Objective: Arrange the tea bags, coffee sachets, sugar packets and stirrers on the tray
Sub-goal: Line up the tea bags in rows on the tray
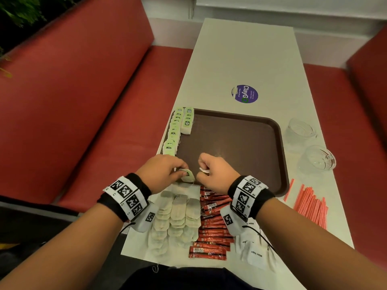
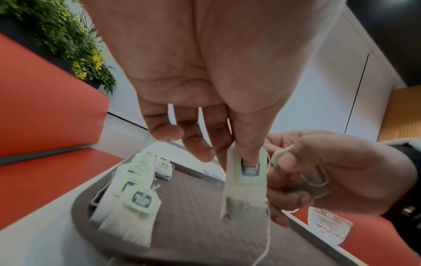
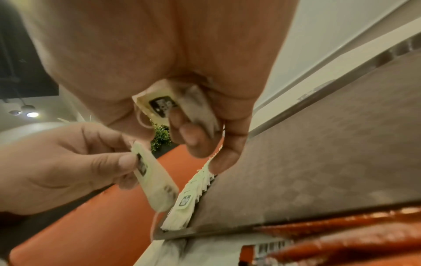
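— Head view first: what are the fingers doing?
— The left hand pinches one tea bag by its green tag, thumb on top; in the left wrist view that bag hangs down over the near end of the tray, its string trailing below.
— And the other one?
— The right hand is curled round a second tea bag, tucked against the palm, with a white edge showing past the knuckles. Both hands sit close together above the tray's near edge.
— Where do the rest lie?
— A long overlapping row of tea bags runs along the tray's left rim, and a shorter row lies just beside it at the far corner. Off the tray, on the table near the person, lie loose tea bags, red coffee sachets beside them, then white sugar packets. The pink stirrers lie to the right of the tray.
— Anything else?
— Two clear glass cups right of the tray, and a purple sticker beyond it.
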